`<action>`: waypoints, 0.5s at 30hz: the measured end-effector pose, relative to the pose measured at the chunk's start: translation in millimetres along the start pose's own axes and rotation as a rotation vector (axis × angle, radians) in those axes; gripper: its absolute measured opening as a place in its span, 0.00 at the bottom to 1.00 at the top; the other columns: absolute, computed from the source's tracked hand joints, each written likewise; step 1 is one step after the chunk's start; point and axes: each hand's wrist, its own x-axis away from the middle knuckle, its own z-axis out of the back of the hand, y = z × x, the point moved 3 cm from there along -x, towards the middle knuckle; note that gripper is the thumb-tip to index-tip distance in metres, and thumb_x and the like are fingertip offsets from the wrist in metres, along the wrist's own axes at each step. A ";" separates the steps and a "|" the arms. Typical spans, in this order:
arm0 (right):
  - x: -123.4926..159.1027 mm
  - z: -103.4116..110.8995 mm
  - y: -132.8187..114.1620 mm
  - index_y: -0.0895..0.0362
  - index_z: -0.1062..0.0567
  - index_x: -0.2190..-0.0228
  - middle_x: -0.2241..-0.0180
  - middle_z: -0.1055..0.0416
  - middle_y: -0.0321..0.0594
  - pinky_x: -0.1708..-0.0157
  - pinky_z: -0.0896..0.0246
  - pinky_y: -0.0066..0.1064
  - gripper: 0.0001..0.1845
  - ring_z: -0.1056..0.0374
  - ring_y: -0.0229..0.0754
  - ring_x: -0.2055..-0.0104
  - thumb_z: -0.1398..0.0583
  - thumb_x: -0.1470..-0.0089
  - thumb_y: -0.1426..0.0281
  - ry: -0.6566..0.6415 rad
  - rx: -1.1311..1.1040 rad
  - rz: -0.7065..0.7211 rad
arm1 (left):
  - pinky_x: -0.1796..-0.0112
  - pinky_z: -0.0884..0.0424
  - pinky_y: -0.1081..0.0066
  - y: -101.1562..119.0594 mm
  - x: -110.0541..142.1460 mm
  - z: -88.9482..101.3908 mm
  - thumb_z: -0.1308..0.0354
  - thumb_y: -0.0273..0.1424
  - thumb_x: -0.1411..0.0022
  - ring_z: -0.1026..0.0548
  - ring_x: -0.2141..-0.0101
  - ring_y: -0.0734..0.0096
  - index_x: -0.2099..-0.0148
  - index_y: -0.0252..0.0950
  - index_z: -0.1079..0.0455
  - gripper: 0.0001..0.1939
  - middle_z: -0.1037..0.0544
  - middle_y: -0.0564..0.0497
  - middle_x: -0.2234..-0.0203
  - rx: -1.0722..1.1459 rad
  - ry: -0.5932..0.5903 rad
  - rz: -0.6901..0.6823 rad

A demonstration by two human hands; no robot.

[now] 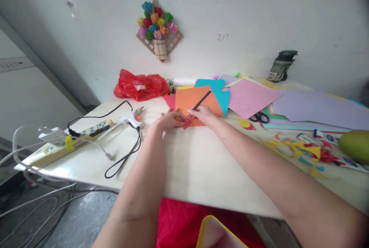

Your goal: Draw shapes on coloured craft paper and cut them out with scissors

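My right hand is closed round a dark pencil, its tip pointing down at the orange paper. Beneath the tip, a small red paper circle lies near the orange sheet's front edge. My left hand rests on the sheet with fingers stretched out, their tips touching the paper beside the circle and partly covering it. Turquoise paper and a red sheet show from under the orange one.
To the left are a glue gun with its black cable and a power strip. A red plastic bag sits behind. Rightward lie pink paper, scissors, yellow and red circles, scraps and a bottle.
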 end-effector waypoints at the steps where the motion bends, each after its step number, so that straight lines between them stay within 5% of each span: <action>1: -1.4 -2.2 0.1 0.60 0.25 0.78 0.76 0.25 0.42 0.70 0.35 0.28 0.08 0.29 0.38 0.73 0.40 0.53 0.68 0.002 0.058 0.025 | 0.46 0.66 0.41 -0.2 -0.4 -0.2 0.48 0.50 0.49 0.60 0.38 0.51 0.52 0.51 0.34 0.22 0.53 0.57 0.37 0.001 0.003 0.004; 5: -5.2 -6.3 3.7 0.58 0.24 0.77 0.74 0.24 0.42 0.68 0.36 0.29 0.11 0.28 0.41 0.69 0.41 0.51 0.64 0.039 0.272 0.102 | 0.44 0.64 0.45 -1.3 -2.0 -1.5 0.47 0.50 0.50 0.62 0.38 0.52 0.50 0.48 0.37 0.26 0.47 0.55 0.39 -0.034 0.031 0.029; 9: -7.0 -6.7 4.3 0.57 0.24 0.76 0.76 0.24 0.40 0.68 0.36 0.29 0.12 0.28 0.41 0.69 0.41 0.51 0.61 0.045 0.319 0.142 | 0.44 0.66 0.44 -3.3 -1.2 -1.8 0.48 0.55 0.53 0.70 0.38 0.49 0.44 0.43 0.44 0.37 0.58 0.47 0.36 -0.062 0.063 0.115; 15: -3.4 -8.9 -0.5 0.55 0.23 0.77 0.76 0.24 0.40 0.70 0.39 0.28 0.13 0.29 0.41 0.71 0.40 0.52 0.59 0.073 0.442 0.174 | 0.46 0.64 0.40 -1.3 3.2 1.3 0.49 0.58 0.55 0.72 0.40 0.44 0.36 0.45 0.58 0.48 0.61 0.47 0.36 -0.098 0.011 0.216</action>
